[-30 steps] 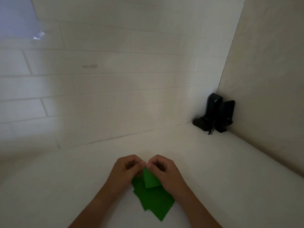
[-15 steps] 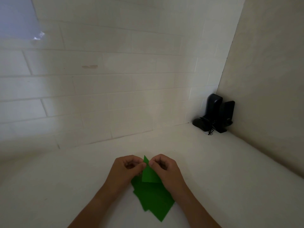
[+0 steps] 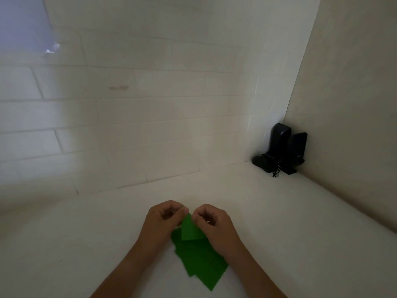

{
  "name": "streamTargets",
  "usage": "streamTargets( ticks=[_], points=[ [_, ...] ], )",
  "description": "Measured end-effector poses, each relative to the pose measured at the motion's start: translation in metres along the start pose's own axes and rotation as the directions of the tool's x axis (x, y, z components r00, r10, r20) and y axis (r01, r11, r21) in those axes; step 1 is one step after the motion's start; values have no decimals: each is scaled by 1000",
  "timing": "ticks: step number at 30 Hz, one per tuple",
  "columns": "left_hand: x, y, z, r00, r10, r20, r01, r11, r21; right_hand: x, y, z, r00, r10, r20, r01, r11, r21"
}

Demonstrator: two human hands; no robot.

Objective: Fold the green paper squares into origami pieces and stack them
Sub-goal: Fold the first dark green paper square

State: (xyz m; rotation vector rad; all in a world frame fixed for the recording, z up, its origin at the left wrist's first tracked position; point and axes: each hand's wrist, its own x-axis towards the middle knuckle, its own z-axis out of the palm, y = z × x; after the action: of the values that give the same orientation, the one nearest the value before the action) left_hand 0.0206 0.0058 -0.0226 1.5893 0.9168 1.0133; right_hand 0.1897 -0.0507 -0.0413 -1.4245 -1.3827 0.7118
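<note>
Head view, nearest first: my two forearms enter from the bottom edge and converge over a loose pile of green paper squares (image 3: 202,263) lying fanned and overlapping on the white tabletop (image 3: 300,233). Above that pile I hold one folded green piece (image 3: 190,230), lifted at its upper end and pointing away from me, its lower edge overhanging the pile. My left hand (image 3: 161,224) has its fingers curled, thumb and fingertips pinching the left side of the piece near its tip. My right hand (image 3: 214,224) is likewise curled, thumb and forefinger clamped on the right edge of the same piece. The two hands sit just beside each other, knuckles nearly meeting at the tip. Beyond them the tabletop runs to a white tiled wall (image 3: 150,115). In the far right corner, well apart from my hands, stand dark upright devices (image 3: 281,149) against the plain side wall (image 3: 354,104); their type cannot be determined.
</note>
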Motion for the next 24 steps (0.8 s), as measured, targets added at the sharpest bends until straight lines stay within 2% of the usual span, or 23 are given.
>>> streamTargets(
  ticks=[5,12,18,24],
  points=[
    [-2,1,3,994,-1,105,-1,1000,24,-2,-1,-2,1000,-24,-16,24,999,29],
    [2,-6,-1,999,44,0,-44,997,56,0,-1,1,1000,2,-25,-3,1000,-23],
    [-2,0,2,994,-10,113,6,999,42,-1,0,-1,998,-7,-62,5,999,-33],
    [0,-2,-3,999,16,41,-18,999,46,0,0,1,995,15,-98,-17,1000,-17]
  ],
)
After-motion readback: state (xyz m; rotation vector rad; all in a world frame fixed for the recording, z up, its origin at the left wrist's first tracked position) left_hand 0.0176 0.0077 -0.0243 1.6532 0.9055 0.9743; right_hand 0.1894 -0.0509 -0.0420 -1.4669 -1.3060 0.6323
